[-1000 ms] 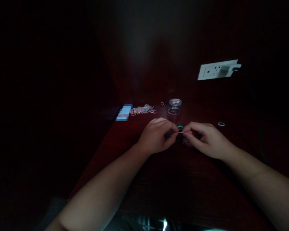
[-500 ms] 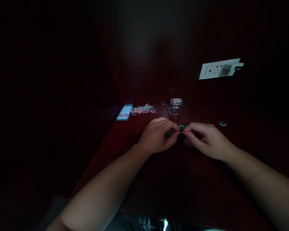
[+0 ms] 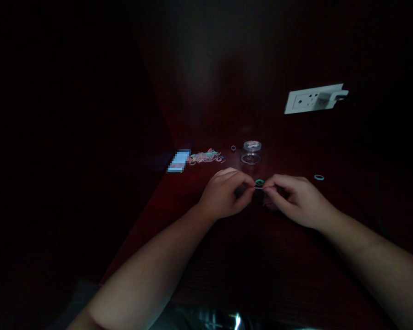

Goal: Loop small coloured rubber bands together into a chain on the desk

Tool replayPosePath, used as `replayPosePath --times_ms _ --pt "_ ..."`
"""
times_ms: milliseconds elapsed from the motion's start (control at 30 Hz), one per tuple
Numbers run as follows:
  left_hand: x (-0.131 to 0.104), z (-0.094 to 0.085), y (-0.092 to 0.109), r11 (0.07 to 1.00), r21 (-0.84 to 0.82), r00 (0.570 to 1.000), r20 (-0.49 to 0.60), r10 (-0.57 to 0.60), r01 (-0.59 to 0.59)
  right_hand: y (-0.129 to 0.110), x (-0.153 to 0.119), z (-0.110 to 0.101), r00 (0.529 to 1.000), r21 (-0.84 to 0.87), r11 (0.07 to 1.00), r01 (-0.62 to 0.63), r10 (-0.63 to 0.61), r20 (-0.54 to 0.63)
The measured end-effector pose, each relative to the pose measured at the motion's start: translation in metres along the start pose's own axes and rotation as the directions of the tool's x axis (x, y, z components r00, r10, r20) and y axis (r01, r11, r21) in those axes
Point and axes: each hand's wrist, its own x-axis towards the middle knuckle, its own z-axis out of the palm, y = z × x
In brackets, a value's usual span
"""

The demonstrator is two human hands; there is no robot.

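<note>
Dim room, dark red tbl. [image 3: 199,256] w/ a lidded clear jar [image 3: 250,157] standing near the wall [image 3: 206,105]; places below are given from that jar, as the wearer sees it.

Nearer the wearer than the jar, two bare hands meet almost tip to tip. L hand [image 3: 227,195], nearer & a bit left of the jar, is nearly closed, thumb & index pinching one end of a thin pale band [image 3: 259,188]. R hand [image 3: 298,199], nearer & right of the jar, is likewise nearly closed, thumb & index pinching the other end. The band runs straight across the sm. gap btwn them, on the wearer's side of the jar. Other fingers of both hands are loosely curled.

Btwn jar & band: green loops [image 3: 259,182]. Nearer than the jar, beside the R fingertips: a dim purple clump [image 3: 270,203], partly hidden, details unclear.

Just left of the jar, a sm. purple ring [image 3: 233,148]; farther left, a multicolored pile of bands [image 3: 206,156], then a lit phone [image 3: 179,161], screen blurred out. Right of & nearer than the jar, a blue ring [image 3: 319,177] lies flat. Above & right of the jar, a white wall socket [image 3: 306,101] w/ a plug [image 3: 326,97] in it.
</note>
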Motion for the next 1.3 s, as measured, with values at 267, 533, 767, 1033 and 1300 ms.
replayPosePath --times_ms 267,533,767,1033,1300 --pt "0.0001 0.0000 0.0003 1.000 -0.004 1.000 -0.006 -0.008 0.008 -0.0030 0.0018 -0.0003 0.999 -0.005 0.999 0.043 -0.043 0.003" --pt "0.0002 -0.0002 0.0003 0.999 -0.034 1.000 -0.001 -0.003 0.003 -0.0026 0.0031 0.0005 0.998 -0.007 0.998 0.055 -0.055 -0.004" --pt "0.0001 0.0010 -0.0012 0.999 -0.030 1.000 0.018 -0.014 0.015 0.0001 0.0013 0.0008 0.998 0.013 0.998 0.057 -0.056 -0.010" --pt "0.0000 0.0027 -0.0025 0.999 -0.030 0.998 0.053 -0.031 0.032 -0.0007 0.0010 0.0010 0.997 0.005 0.997 0.078 -0.078 -0.014" --pt "0.0008 0.0019 -0.0020 0.999 -0.035 0.998 0.057 -0.020 0.021 -0.0017 0.0029 0.0012 0.996 0.001 0.996 0.084 -0.084 -0.023"
